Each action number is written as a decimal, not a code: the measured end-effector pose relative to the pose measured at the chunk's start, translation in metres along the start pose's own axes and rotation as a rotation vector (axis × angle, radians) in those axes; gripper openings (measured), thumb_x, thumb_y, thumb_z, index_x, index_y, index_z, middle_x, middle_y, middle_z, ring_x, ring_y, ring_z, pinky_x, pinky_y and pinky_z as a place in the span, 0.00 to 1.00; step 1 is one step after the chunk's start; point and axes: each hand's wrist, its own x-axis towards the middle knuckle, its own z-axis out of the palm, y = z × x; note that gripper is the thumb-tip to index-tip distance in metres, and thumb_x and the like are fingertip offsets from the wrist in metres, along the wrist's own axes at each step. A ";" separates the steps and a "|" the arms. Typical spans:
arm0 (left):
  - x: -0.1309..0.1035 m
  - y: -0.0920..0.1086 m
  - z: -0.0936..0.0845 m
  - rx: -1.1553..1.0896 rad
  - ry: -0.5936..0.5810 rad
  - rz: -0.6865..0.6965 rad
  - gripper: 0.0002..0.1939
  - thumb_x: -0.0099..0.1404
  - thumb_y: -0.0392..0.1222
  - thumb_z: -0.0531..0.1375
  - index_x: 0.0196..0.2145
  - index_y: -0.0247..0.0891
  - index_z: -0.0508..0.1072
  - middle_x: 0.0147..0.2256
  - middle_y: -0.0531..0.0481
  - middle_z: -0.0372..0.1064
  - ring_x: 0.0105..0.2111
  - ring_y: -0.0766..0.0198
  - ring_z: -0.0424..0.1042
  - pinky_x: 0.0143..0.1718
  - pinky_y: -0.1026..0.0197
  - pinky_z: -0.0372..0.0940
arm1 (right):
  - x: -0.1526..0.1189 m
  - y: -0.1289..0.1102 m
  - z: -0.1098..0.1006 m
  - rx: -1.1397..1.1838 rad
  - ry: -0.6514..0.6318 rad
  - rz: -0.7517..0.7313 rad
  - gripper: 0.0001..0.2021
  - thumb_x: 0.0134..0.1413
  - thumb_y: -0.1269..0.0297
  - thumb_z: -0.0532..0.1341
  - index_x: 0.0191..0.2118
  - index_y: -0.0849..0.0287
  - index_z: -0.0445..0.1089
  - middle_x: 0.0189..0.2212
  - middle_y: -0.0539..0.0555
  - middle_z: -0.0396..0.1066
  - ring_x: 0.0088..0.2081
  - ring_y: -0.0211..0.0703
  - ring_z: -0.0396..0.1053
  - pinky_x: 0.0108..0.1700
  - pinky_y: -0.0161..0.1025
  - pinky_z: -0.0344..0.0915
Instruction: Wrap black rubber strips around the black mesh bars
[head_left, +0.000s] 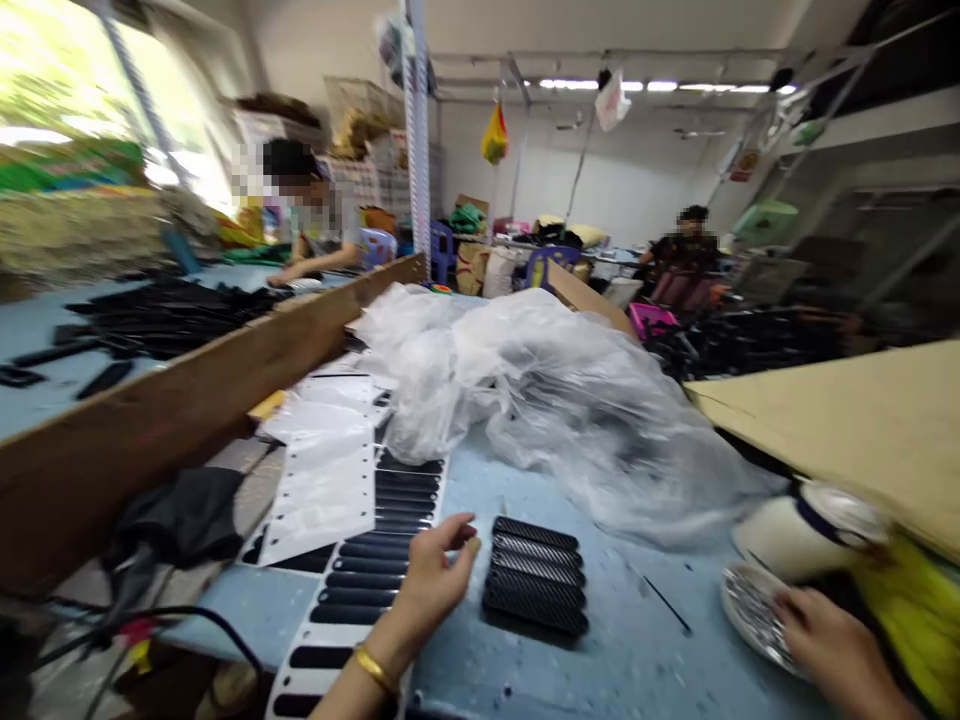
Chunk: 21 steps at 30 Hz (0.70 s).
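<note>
My left hand, with a gold bangle at the wrist, hovers over the table just left of a stack of ribbed black strips. Its thumb and forefinger are apart with nothing seen between them. Under that forearm lies a white sheet holding rows of dark strips. At the right, my right hand reaches into a small white dish of shiny small metal pieces. The fingers there are curled together at the pieces; what they pinch, if anything, is too blurred to name.
Crumpled clear plastic sheeting covers the table's far part. A white jar stands behind the dish. A thin black stick lies nearby. A wooden board edges the left. Another person works beyond it; one more sits farther back.
</note>
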 end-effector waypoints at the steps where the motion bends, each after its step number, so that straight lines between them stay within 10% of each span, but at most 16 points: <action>1: 0.003 -0.002 0.001 -0.011 -0.015 -0.005 0.17 0.60 0.44 0.58 0.44 0.33 0.77 0.34 0.44 0.80 0.34 0.56 0.80 0.38 0.56 0.74 | 0.002 0.006 -0.003 0.069 -0.034 0.088 0.11 0.52 0.67 0.61 0.20 0.56 0.73 0.24 0.58 0.75 0.26 0.46 0.72 0.29 0.40 0.66; 8: 0.013 -0.013 0.004 0.010 -0.075 0.018 0.20 0.58 0.49 0.59 0.44 0.34 0.77 0.36 0.42 0.80 0.36 0.51 0.80 0.39 0.52 0.74 | 0.010 -0.011 -0.014 0.466 -0.046 0.334 0.13 0.26 0.55 0.65 0.18 0.60 0.74 0.13 0.54 0.71 0.16 0.45 0.67 0.18 0.38 0.63; 17: 0.028 -0.011 0.031 0.115 -0.273 0.129 0.26 0.69 0.50 0.47 0.56 0.31 0.70 0.51 0.38 0.74 0.50 0.51 0.74 0.53 0.47 0.68 | -0.023 -0.161 0.043 0.754 -0.496 0.206 0.12 0.38 0.56 0.69 0.26 0.61 0.74 0.18 0.50 0.72 0.20 0.40 0.71 0.23 0.35 0.68; 21: 0.022 -0.011 0.038 0.159 -0.371 0.193 0.27 0.62 0.50 0.58 0.55 0.32 0.71 0.56 0.34 0.68 0.57 0.45 0.68 0.58 0.44 0.62 | -0.030 -0.206 0.082 0.790 -0.664 0.142 0.09 0.41 0.60 0.67 0.26 0.62 0.73 0.17 0.48 0.69 0.19 0.37 0.69 0.21 0.32 0.65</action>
